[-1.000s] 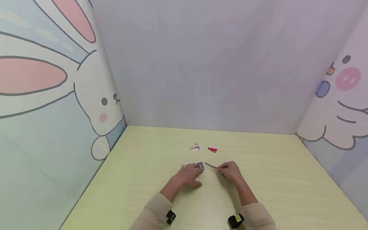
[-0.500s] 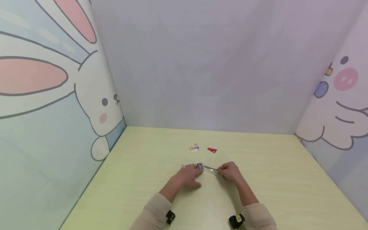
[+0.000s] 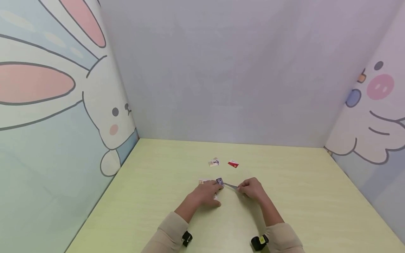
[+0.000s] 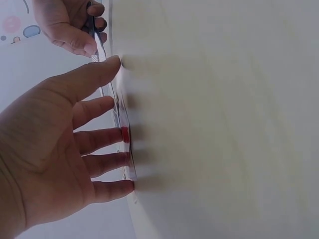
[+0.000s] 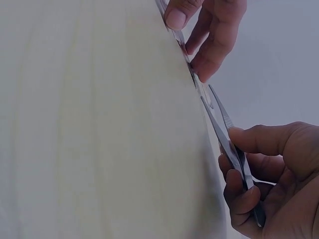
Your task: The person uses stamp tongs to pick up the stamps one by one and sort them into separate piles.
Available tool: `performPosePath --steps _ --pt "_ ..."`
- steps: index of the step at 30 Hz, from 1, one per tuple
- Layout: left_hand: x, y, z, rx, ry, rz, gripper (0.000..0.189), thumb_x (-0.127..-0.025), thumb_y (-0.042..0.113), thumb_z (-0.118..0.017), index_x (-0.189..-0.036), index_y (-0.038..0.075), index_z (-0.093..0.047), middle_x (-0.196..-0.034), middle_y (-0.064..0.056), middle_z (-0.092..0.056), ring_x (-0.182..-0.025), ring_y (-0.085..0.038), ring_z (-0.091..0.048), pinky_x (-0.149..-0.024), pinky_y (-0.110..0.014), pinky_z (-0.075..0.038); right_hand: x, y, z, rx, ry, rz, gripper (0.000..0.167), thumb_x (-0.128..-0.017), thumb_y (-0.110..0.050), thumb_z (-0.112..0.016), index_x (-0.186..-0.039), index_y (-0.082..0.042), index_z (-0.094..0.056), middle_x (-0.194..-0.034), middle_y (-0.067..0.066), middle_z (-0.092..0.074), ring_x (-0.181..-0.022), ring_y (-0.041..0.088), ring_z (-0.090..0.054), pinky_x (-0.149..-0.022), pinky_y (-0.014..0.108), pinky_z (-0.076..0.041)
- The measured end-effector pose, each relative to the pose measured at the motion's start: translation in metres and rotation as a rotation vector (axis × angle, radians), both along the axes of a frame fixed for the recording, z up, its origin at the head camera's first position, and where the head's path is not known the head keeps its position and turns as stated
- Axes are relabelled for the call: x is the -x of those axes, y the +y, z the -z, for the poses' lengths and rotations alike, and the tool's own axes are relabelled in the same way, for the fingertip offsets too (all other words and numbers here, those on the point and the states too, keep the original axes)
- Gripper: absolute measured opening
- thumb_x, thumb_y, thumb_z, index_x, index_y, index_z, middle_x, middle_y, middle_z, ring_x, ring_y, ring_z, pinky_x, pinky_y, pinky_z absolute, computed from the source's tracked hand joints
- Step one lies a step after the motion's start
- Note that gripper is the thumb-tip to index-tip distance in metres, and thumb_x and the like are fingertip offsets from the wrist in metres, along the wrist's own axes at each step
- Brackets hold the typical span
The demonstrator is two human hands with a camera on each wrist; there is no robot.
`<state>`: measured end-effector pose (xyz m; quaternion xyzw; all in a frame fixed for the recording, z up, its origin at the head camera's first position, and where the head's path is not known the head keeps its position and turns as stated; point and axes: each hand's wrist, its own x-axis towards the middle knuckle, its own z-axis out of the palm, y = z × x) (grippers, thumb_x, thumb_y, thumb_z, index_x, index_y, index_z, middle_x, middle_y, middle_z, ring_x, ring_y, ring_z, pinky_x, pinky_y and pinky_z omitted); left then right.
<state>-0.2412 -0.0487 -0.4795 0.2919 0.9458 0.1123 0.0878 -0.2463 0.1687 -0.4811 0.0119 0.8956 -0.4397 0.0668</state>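
Note:
My left hand rests on small printed pieces on the table. In the left wrist view its fingers are fairly straight and spread, fingertips down on the flat pieces. A dark-blue printed piece shows beyond its fingertips, and a pale piece peeks out at their left; the rest is under the hand. With thumb and fingers, my right hand pinches metal tweezers. Their tips point left and meet the dark-blue piece in the head view. The right wrist view shows the two tips apart; whether they grip the piece I cannot tell.
Farther back on the pale wooden table lie a white printed piece and a red-and-white piece. A grey back wall and cartoon-printed side walls enclose the table.
The tweezers have shifted slightly left, their tips now at the dark-blue piece, which has turned a little. My left hand has stayed nearly in place.

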Motion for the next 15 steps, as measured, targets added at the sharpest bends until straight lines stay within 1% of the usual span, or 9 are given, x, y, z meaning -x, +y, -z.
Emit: performPosePath --steps 4,7,10,15 --pt "0.0011 0.0009 0.0004 -0.011 0.006 0.001 0.062 -0.077 0.039 -0.073 -0.131 0.017 -0.052 -0.128 -0.004 -0.05 -0.116 -0.021 -0.047 -0.092 -0.038 -0.042 -0.0002 0.0012 0.0006 -0.011 0.001 -0.004 0.005 -0.078 -0.003 -0.068 -0.08 0.0 -0.071 -0.066 0.002 -0.059 -0.058 0.015 -0.048 -0.051 0.027 -0.04" --pt "0.0016 0.002 0.0017 -0.01 -0.003 -0.011 0.065 -0.076 0.04 -0.074 -0.133 0.016 -0.051 -0.128 -0.005 -0.049 -0.115 -0.022 -0.047 -0.09 -0.039 -0.043 -0.0001 0.0012 0.0021 -0.013 0.004 -0.004 0.005 -0.078 -0.004 -0.069 -0.08 0.0 -0.072 -0.065 0.001 -0.058 -0.057 0.014 -0.048 -0.051 0.027 -0.04" --pt "0.0021 0.0032 0.0028 0.009 -0.006 -0.019 0.067 -0.076 0.042 -0.073 -0.133 0.015 -0.05 -0.129 -0.005 -0.048 -0.116 -0.022 -0.046 -0.09 -0.039 -0.043 -0.0014 0.0016 0.0023 -0.016 0.007 -0.004 0.005 -0.077 -0.004 -0.069 -0.079 0.0 -0.072 -0.064 0.001 -0.058 -0.057 0.014 -0.048 -0.051 0.027 -0.04" --pt "0.0039 0.0042 0.0028 0.033 -0.005 -0.023 0.067 -0.077 0.044 -0.071 -0.133 0.013 -0.052 -0.13 -0.006 -0.048 -0.117 -0.023 -0.045 -0.091 -0.039 -0.042 -0.0061 0.0035 -0.002 -0.018 -0.003 -0.005 0.005 -0.078 -0.003 -0.068 -0.079 0.0 -0.071 -0.064 0.002 -0.058 -0.057 0.015 -0.048 -0.051 0.027 -0.039"
